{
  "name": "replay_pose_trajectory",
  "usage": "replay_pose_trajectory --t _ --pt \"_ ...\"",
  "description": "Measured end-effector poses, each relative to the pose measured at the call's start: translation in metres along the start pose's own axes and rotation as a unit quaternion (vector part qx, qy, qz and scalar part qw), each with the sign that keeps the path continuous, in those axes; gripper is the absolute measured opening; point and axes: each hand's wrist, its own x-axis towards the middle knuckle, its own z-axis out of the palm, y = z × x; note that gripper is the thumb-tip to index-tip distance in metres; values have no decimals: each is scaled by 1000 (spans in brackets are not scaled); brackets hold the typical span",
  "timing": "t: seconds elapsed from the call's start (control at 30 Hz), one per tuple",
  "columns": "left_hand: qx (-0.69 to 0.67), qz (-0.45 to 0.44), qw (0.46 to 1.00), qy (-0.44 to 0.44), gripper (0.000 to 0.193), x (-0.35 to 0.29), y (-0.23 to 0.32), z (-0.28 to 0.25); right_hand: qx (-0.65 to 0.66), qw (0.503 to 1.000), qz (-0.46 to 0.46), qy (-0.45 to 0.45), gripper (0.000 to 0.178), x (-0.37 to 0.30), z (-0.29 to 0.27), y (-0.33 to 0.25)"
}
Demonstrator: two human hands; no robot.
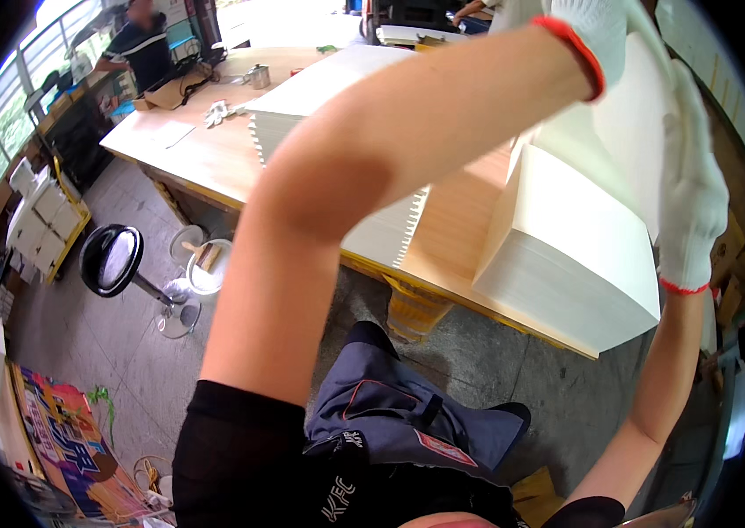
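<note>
A tall stack of white paper sheets (579,255) stands at the right end of the wooden table. Behind its top, white sheets (623,141) rise upright in a curve. My right hand (693,189), in a white knit glove with a red cuff, lies flat along the right edge of those sheets, its fingers stretched out. Across the picture reaches my left arm, bent at the elbow. My left hand (599,40), gloved the same way, is at the top of the raised sheets. Its fingers are mostly cut off by the picture's edge.
Another white paper stack (337,75) with a notched side lies on the wooden table (214,163), partly behind my left arm. White gloves (216,113) and a metal cup (259,77) sit farther left. A black stool (113,260) and a bucket (211,268) stand on the floor. Another person (139,48) is at the far left.
</note>
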Motion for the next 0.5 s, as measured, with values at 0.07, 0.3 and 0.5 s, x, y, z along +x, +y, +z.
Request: replay_pose_trajectory --t 0.07,0.3,0.5 --pt "1 -6 998 -67 70 -14 20 2 85 984 154 -12 48 -21 -4 29" --pt "522 -44 851 -31 67 -10 4 -148 273 855 441 10 65 3 16 0" --pt "179 -52 978 90 55 -74 -11 -262 567 662 488 -53 68 42 91 -75"
